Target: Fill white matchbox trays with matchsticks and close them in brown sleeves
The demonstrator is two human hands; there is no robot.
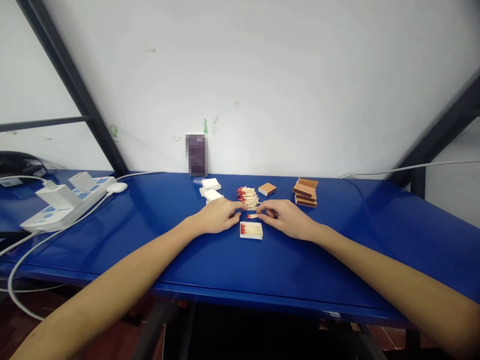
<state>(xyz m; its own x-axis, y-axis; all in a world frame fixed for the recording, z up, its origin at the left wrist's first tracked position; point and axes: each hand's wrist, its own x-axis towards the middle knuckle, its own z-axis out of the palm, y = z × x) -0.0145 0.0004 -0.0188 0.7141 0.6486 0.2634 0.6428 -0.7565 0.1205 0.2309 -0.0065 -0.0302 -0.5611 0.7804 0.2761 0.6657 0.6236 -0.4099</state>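
On the blue table (157, 235) my left hand (219, 216) and my right hand (287, 218) meet, fingers pinched together on a few red-tipped matches (252, 216) held between them. Just below the hands lies an open white matchbox tray (251, 230) filled with matches. Behind the hands sits a loose pile of matches (248, 196).
Empty white trays (210, 189) lie behind my left hand. A single brown matchbox sleeve (267, 189) and a stack of brown sleeves (305, 192) stand behind my right hand. A white power strip (63, 202) with plugs and cables occupies the far left. A wall backs the table.
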